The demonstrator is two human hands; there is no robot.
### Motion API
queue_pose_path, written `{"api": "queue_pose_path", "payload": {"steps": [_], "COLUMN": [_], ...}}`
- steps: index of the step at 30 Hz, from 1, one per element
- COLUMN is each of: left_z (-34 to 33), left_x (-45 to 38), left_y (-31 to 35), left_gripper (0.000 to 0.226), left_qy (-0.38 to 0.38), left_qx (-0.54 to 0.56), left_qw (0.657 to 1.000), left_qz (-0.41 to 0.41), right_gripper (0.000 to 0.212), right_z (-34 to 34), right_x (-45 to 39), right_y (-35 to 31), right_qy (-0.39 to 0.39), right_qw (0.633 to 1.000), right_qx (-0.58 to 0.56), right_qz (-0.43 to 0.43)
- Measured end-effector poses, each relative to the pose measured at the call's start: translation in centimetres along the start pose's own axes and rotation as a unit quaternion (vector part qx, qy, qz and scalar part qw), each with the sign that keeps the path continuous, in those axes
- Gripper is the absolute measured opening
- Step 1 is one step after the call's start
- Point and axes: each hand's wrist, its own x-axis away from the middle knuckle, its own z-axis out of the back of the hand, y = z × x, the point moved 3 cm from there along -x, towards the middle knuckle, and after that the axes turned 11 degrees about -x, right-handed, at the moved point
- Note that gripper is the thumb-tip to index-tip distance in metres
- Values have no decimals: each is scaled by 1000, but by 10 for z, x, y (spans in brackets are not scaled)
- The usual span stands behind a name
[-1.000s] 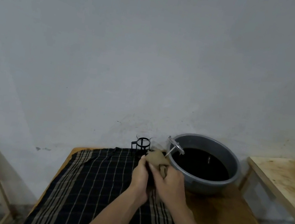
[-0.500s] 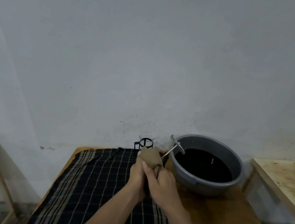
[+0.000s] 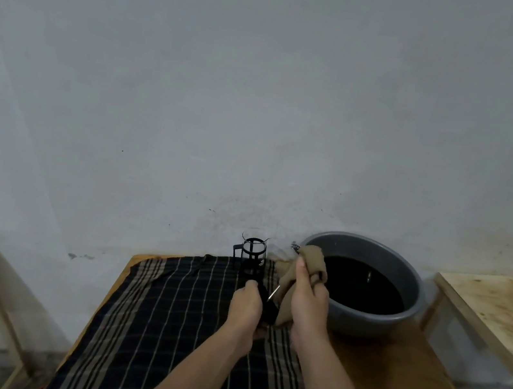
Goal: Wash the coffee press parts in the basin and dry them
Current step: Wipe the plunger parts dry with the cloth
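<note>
Since half a second before, right hand [image 3: 307, 299] had slid the tan cloth [image 3: 301, 273] up the plunger rod [image 3: 273, 293] onto the filter end [image 3: 295, 245], which now showed only as a sliver of metal past the cloth. Left hand [image 3: 247, 304] was closed around the black lid [image 3: 267, 304] at the rod's near, lower end. Right hand's fingers were wrapped around the cloth, thumb pressed on top. Rod's long axis ran diagonally, up and to the right, away from the person, filter end pointing at the near rim of the grey basin [image 3: 373, 319] of dark water. Plunger was held in the air over the checked cloth [image 3: 165, 325] on the wooden table [image 3: 402, 388]. Glass carafe in its black frame [image 3: 251, 254] stood upright behind the hands, at the wall.
</note>
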Motion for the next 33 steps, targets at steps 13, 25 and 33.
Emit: {"api": "queue_pose_path", "payload": {"steps": [13,25,33], "left_z": [25,18,28], "left_x": [-4,0,-4], "left_y": [2,32,25], "left_gripper": [21,33,35], "left_qy": [25,230,249], "left_qx": [141,-391,-412], "left_qw": [985,829,817], "left_qz": [100,-327,-319], "right_gripper": [9,22,18], "right_z": [20,-2,2], "right_x": [-8,-18,-29], "right_y": [-3,-24,-7], "right_qy": [-101,-7,-124], "right_qw": [937,839,888], "right_qx": [319,534,443], "right_qz": [104,106,7]}}
